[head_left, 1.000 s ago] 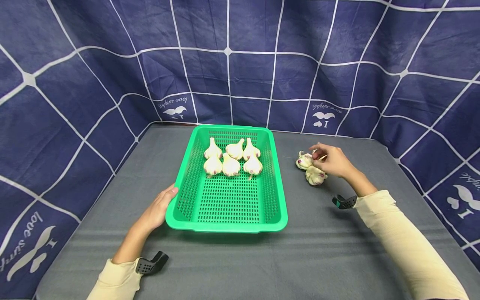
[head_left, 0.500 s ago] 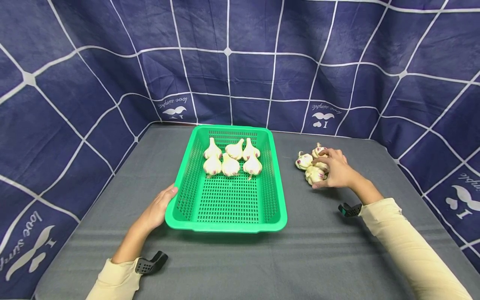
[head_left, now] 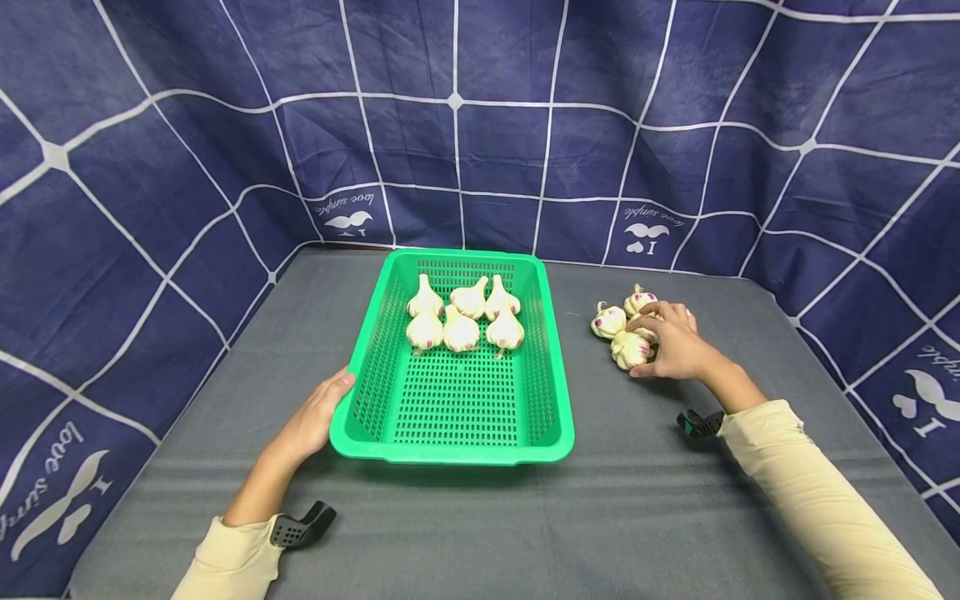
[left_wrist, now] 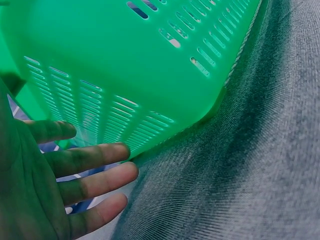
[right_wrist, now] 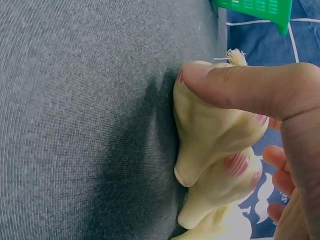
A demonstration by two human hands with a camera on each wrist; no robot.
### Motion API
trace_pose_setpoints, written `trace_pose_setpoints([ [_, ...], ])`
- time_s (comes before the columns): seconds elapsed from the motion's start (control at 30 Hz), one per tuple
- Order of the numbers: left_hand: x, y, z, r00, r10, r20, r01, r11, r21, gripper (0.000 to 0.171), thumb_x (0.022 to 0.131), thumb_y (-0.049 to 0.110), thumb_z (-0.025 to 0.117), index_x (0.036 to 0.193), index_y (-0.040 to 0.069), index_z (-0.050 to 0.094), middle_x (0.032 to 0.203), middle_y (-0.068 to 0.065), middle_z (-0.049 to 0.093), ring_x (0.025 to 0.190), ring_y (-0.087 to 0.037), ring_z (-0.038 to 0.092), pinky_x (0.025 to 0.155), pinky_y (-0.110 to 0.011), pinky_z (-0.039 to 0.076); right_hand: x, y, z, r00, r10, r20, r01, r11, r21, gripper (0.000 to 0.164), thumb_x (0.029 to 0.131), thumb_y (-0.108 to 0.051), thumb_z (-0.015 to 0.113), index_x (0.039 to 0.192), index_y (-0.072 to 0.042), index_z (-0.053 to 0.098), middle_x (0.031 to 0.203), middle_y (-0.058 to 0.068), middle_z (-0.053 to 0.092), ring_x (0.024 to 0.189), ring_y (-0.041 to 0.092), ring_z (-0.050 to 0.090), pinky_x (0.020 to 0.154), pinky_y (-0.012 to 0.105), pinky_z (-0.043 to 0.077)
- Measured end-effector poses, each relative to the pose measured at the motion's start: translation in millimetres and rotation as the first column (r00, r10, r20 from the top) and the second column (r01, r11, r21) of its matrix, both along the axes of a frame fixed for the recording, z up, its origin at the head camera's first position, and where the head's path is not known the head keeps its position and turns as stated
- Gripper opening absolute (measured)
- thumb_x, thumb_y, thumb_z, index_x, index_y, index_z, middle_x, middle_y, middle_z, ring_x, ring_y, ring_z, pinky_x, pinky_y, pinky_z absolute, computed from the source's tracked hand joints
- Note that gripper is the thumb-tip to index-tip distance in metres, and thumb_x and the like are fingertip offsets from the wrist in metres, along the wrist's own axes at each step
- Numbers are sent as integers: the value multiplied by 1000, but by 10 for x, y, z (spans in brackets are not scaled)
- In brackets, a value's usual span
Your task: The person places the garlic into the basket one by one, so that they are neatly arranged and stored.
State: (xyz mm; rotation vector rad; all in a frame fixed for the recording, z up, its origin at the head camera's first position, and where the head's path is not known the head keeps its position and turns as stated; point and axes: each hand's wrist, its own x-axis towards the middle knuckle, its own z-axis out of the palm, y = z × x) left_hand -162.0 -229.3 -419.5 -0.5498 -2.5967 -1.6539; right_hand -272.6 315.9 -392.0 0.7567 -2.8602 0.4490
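Several garlic bulbs lie bunched on the grey cloth to the right of the green basket [head_left: 453, 454]. My right hand [head_left: 675, 340] reaches over this bunch and grips the nearest garlic bulb [head_left: 630, 350]. In the right wrist view, the thumb [right_wrist: 230, 90] presses on that bulb's side, and a fingertip shows just behind it. The other fingers curl beyond the neighbouring bulb [right_wrist: 232, 172]. My left hand [head_left: 315, 419] rests at the basket's left rim. Seen from the left wrist, its fingers [left_wrist: 100, 182] stretch out nearly straight along the perforated wall.
More garlic bulbs [head_left: 461, 329] sit in two rows in the far half of the basket. Grey cloth [head_left: 480, 533] covers the table. A blue curtain [head_left: 502, 150] with white lines encloses the back and both sides.
My right hand has shifted right and toward me, from over the bunch to its near right side. The bulb at the back of the bunch came into sight. The left hand stays put.
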Motion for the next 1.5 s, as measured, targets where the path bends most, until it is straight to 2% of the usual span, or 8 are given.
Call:
trace_pose_setpoints([
  [0.23, -1, 4, 24, 1000, 6, 11, -6, 1000, -4, 55, 106, 21, 27, 146, -17, 29, 151, -33, 31, 141, -43, 22, 102, -7, 17, 29, -43, 36, 999, 3, -43, -4, 1000, -8, 64, 53, -24, 96, 108, -8, 67, 117, 20, 52, 109, 45, 36, 82, 62, 23],
  [0.4, 6, -4, 16, 1000, 3, 16, -3, 1000, 0, 55, 107, 21, 26, 146, -17, 28, 151, -33, 31, 141, -44, 23, 102, -6, 18, 59, -97, 95, 997, 27, -71, -29, 999, -31, 62, 53, -20, 95, 105, -5, 66, 112, 19, 62, 110, 43, 42, 85, 64, 24],
  [0.6, 10, -14, 4, 1000, 8, 25, -8, 1000, -5, 56, 107, 22, 26, 147, -16, 27, 152, -33, 29, 141, -43, 21, 102, -7, 17, 105, -195, 186, 997, 51, -50, -52, 998, -36, 59, 57, -19, 93, 103, -2, 61, 104, 16, 67, 106, 40, 52, 92, 62, 24],
  [0.8, 13, -10, 9, 1000, 12, 25, -12, 1000, -11, 56, 107, 22, 26, 147, -16, 27, 152, -32, 29, 142, -42, 21, 102, -7, 17, 128, -264, 247, 992, 100, -70, -102, 994, -28, 58, 59, -18, 92, 103, -2, 58, 101, 17, 70, 94, 36, 62, 94, 59, 29],
  [0.9, 8, -7, 14, 1000, 10, 17, -10, 1000, -10, 56, 107, 22, 26, 147, -16, 28, 152, -32, 29, 141, -43, 21, 102, -7, 17, 119, -292, 276, 988, 128, -91, -132, 991, -38, 57, 58, -16, 92, 102, -1, 58, 100, 17, 71, 91, 34, 65, 91, 56, 35],
  [1.1, 2, -6, 20, 1000, 12, 15, -12, 1000, -12, 56, 107, 22, 27, 147, -16, 29, 151, -32, 31, 141, -43, 22, 102, -6, 17, 100, -345, 319, 979, 176, -99, -183, 981, -67, 57, 56, -15, 92, 102, -4, 59, 95, 10, 69, 81, 24, 64, 71, 42, 51],
  [1.3, 5, -8, 5, 1000, 13, 23, -13, 1000, -14, 56, 107, 23, 27, 147, -16, 30, 151, -32, 32, 141, -43, 23, 102, -7, 17, 123, -390, 351, 971, 214, -108, -224, 969, -99, 57, 58, -12, 92, 105, -3, 61, 97, 8, 67, 83, 22, 62, 71, 44, 52],
  [1.5, 3, -9, -3, 1000, 15, 22, -15, 1000, -14, 55, 107, 23, 26, 147, -16, 30, 151, -31, 33, 141, -42, 24, 102, -6, 18, 149, -428, 399, 961, 224, -161, -242, 965, -98, 61, 57, -13, 93, 109, -3, 64, 100, 10, 66, 87, 22, 60, 72, 42, 50],
])
